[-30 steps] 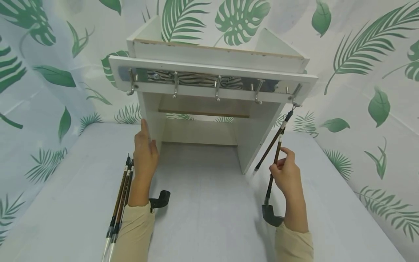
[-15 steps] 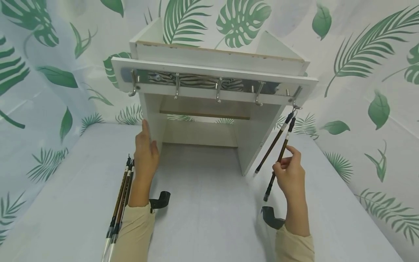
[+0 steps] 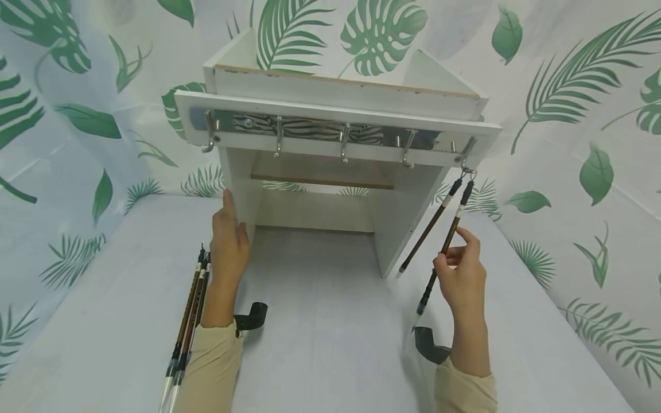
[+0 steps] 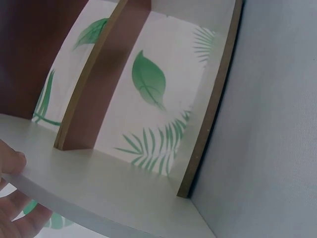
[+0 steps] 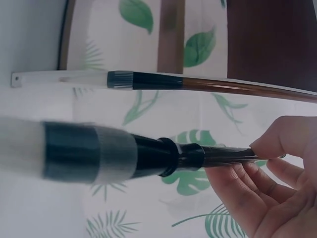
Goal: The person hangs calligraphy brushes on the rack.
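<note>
Your right hand [image 3: 463, 275] pinches a brush [image 3: 456, 219] by its brown handle, the grip pressed together on it between thumb and fingers; the brush slants beneath the rightmost hook [image 3: 467, 152] of a white rack [image 3: 310, 140], pale tip downward, its small loop at the hook's end. Just beside it, a second brush [image 3: 428, 228] slants from the same hook. Your left hand [image 3: 229, 246] holds the shelf unit's side panel [image 3: 240, 172], thumb inside, fingers outside. Near your left forearm, more brushes [image 3: 193, 304] lie bunched on the worktop [image 3: 320, 298].
</note>
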A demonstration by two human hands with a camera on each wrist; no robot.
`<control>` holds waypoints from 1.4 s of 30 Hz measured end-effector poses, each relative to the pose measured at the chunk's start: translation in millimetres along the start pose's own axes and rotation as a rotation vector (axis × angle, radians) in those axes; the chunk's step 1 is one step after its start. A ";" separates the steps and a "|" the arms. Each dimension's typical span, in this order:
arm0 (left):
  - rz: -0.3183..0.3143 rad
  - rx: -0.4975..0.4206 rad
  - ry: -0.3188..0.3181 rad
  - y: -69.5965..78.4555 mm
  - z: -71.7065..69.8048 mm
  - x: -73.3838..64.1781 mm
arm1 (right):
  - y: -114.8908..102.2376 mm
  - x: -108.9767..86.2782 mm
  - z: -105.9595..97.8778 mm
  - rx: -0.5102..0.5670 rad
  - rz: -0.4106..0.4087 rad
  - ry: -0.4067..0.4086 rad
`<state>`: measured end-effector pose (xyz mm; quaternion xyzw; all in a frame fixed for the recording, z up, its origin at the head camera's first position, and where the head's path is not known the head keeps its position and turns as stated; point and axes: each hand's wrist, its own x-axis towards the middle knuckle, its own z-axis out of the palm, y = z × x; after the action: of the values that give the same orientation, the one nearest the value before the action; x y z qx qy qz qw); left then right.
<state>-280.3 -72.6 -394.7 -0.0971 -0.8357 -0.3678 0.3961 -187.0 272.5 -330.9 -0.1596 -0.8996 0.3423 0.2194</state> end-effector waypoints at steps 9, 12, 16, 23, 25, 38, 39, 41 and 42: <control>0.005 0.006 -0.002 0.5 -0.9 -0.1 | -3.4 -3.2 -3.2 0.014 -0.015 0.084; 0.003 0.001 -0.004 1.1 -1.2 -0.1 | -5.1 -4.4 -5.2 0.019 -0.013 0.096; -0.005 0.004 -0.011 1.4 -2.1 0.2 | -7.0 -5.5 -7.1 0.023 -0.013 0.106; -0.027 0.004 -0.030 1.2 -2.4 1.0 | -9.0 -8.3 -9.2 0.035 -0.040 0.124; -0.025 0.002 -0.028 0.9 -2.2 0.8 | -9.8 -9.5 -10.0 0.040 -0.049 0.125; -0.019 -0.002 -0.024 0.6 -2.2 0.9 | -17.6 -14.6 -15.3 0.064 -0.030 0.121; -0.018 -0.003 -0.022 0.5 -2.1 0.7 | -18.1 -15.0 -15.8 0.070 -0.031 0.124; -0.012 -0.004 -0.016 0.3 -1.8 0.3 | -19.1 -16.0 -16.6 0.082 -0.038 0.130; -0.008 -0.004 -0.012 0.2 -1.6 0.2 | -19.6 -16.5 -17.1 0.088 -0.044 0.134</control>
<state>-279.4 -73.6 -393.8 -0.0970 -0.8376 -0.3706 0.3894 -167.1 260.6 -310.8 -0.1523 -0.8702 0.3652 0.2936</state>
